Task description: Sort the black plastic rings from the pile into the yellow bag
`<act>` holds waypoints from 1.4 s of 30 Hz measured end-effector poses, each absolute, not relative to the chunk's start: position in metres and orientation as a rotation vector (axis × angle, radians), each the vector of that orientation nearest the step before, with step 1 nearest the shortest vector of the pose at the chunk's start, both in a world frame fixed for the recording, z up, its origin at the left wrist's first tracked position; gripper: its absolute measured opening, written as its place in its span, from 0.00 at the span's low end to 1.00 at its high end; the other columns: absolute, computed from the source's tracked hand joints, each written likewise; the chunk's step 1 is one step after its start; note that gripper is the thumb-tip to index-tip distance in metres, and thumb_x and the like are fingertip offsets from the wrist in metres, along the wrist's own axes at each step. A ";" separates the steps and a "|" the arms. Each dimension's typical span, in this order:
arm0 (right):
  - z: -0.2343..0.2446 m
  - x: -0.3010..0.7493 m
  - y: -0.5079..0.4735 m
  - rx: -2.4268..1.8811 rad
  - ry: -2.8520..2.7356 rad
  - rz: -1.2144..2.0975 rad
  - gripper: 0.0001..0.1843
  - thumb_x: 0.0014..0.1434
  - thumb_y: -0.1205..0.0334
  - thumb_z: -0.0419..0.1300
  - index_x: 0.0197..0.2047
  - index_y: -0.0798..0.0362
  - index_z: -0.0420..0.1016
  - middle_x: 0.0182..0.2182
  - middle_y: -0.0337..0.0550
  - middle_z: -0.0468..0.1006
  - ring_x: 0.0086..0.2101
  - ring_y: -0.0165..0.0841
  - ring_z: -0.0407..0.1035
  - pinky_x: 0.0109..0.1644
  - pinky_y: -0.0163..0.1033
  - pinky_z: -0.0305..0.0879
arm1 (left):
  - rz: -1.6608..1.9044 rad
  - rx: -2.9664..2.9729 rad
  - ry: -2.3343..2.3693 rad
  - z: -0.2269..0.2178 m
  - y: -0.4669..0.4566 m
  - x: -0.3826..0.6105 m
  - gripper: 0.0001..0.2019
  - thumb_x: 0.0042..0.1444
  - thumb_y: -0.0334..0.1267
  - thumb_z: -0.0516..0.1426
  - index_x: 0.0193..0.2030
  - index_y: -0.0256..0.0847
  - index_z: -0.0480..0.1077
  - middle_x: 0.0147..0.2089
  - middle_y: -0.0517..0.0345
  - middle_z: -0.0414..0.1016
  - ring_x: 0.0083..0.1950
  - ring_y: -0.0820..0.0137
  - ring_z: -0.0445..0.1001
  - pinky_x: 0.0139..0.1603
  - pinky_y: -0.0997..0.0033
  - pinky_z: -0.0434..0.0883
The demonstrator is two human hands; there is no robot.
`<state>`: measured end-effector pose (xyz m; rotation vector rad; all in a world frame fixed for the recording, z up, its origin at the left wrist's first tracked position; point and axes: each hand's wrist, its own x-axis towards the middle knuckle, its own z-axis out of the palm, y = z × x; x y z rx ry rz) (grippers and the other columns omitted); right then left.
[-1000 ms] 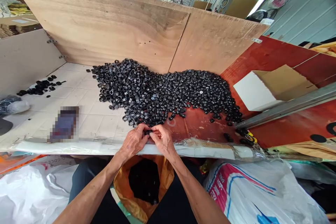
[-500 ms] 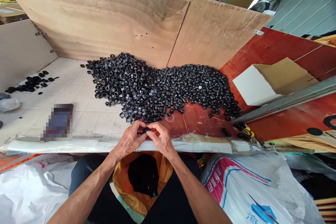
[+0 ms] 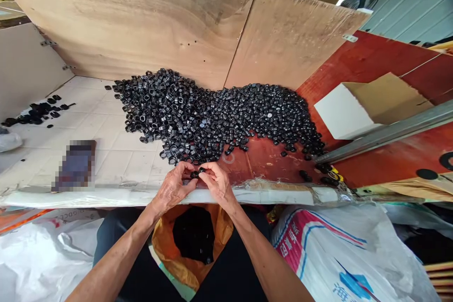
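Note:
My left hand [image 3: 176, 182] pinches a small black plastic part [image 3: 194, 175] between thumb and fingers, just above the table's padded front edge. Right beside it, my right hand [image 3: 216, 181] has its fingertips closed on another small black piece [image 3: 201, 170]. The two pieces touch or nearly touch; fingers cover much of both. Behind my hands lies a heap of black plastic rings [image 3: 155, 104], which runs on the right into a heap of smaller black round pieces [image 3: 265, 113]. Below, between my legs, an orange-lined sack [image 3: 163, 236] holds black contents.
A phone-like object [image 3: 76, 163], blurred out, lies on the left. Several loose black pieces [image 3: 38, 112] are farther left. Wooden boards [image 3: 134, 23] wall the back. At right are an open carton [image 3: 348, 113] and a metal bar [image 3: 389, 132]. White sacks [image 3: 318, 245] stand below the edge.
The black pieces at my fingertips now show as two separate bits, where before one dark bit showed between my hands. My hands have hardly moved; the view has shifted slightly.

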<state>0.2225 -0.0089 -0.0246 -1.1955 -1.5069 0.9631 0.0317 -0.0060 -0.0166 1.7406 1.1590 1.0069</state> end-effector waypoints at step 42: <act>-0.023 0.220 -0.017 -1.182 -1.606 0.913 0.10 0.73 0.53 0.55 0.44 0.48 0.73 0.22 0.34 0.73 0.23 0.31 0.73 0.32 0.34 0.71 | 1.119 1.870 0.922 -0.015 -0.003 0.026 0.08 0.68 0.42 0.63 0.50 0.45 0.80 0.52 0.51 0.84 0.54 0.63 0.82 0.64 0.59 0.77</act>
